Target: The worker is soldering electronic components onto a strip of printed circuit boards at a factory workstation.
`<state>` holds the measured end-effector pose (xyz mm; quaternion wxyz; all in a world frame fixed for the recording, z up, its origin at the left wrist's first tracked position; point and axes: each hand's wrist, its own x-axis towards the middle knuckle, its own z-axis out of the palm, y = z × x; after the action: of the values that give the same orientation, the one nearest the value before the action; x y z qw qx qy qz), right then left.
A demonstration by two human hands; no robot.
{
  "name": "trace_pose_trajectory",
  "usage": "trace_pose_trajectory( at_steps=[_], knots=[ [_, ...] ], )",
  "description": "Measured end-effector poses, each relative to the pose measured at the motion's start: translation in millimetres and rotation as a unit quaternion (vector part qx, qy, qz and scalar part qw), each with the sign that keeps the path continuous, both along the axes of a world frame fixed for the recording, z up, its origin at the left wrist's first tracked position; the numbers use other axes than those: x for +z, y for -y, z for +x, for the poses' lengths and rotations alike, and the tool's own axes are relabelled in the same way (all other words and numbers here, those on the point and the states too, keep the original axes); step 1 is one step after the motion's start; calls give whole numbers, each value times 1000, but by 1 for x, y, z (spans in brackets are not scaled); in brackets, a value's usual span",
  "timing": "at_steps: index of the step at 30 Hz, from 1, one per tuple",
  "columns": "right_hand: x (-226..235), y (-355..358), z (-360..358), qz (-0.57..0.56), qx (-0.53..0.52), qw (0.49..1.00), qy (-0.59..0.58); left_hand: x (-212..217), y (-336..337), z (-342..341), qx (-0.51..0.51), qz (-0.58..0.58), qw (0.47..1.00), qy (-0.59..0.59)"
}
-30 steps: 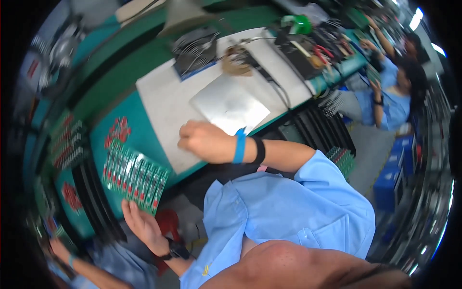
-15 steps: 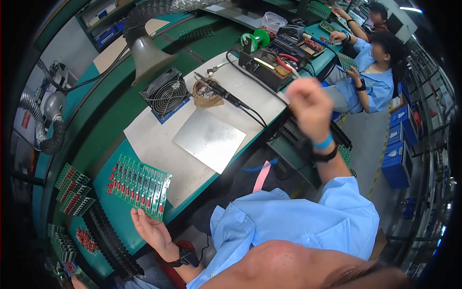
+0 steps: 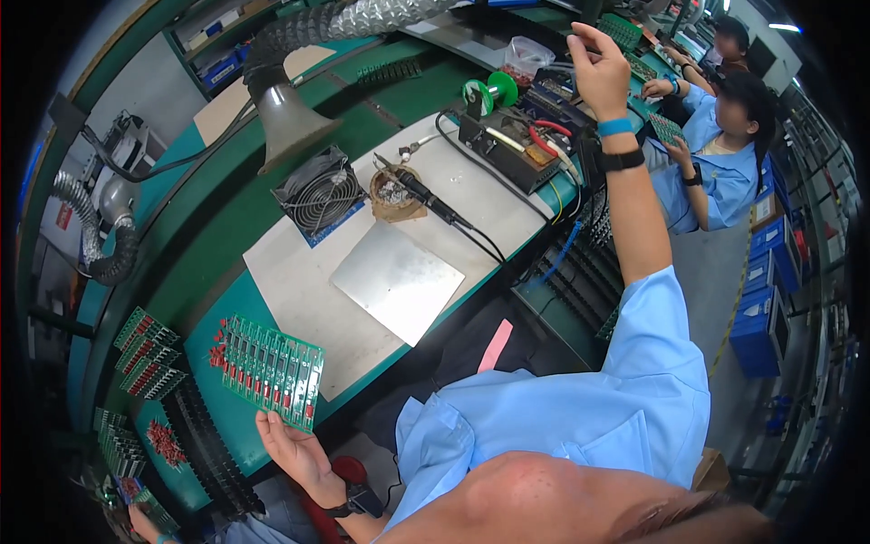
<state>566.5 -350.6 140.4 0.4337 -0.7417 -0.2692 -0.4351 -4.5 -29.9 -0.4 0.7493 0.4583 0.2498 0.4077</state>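
1 green PCB (image 3: 272, 367), L of metal plate (image 3: 399, 283), L hand (image 3: 301, 460) w/ fingers pinching its near edge, prob. to keep face untouched; R hand (image 3: 603, 82) beyond plate, to R, fingers apart, nothing seen held.

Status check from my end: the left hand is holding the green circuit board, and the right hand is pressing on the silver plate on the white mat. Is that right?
Not quite: the right hand is raised at the upper right, well apart from the silver plate, as the head view shows. The rest stands: the left hand is holding the green circuit board, and the plate is on the white mat.
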Motion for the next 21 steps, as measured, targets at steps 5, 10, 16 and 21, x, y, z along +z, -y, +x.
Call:
trace_pose_trajectory(
  at_steps=[5,10,16,21],
  knots=[
    [-23,-22,-100,62,203,971,-107,-14,-7,-16,32,-19,999,34],
    [-66,-40,-262,41,363,887,-283,-37,-15,-31,69,33,995,64],
    [-86,-159,-361,-187,559,748,-306,-31,1,-57,135,-15,986,94],
    [-91,-274,-364,-352,585,725,-96,-37,30,-100,197,-14,977,81]
  ],
)
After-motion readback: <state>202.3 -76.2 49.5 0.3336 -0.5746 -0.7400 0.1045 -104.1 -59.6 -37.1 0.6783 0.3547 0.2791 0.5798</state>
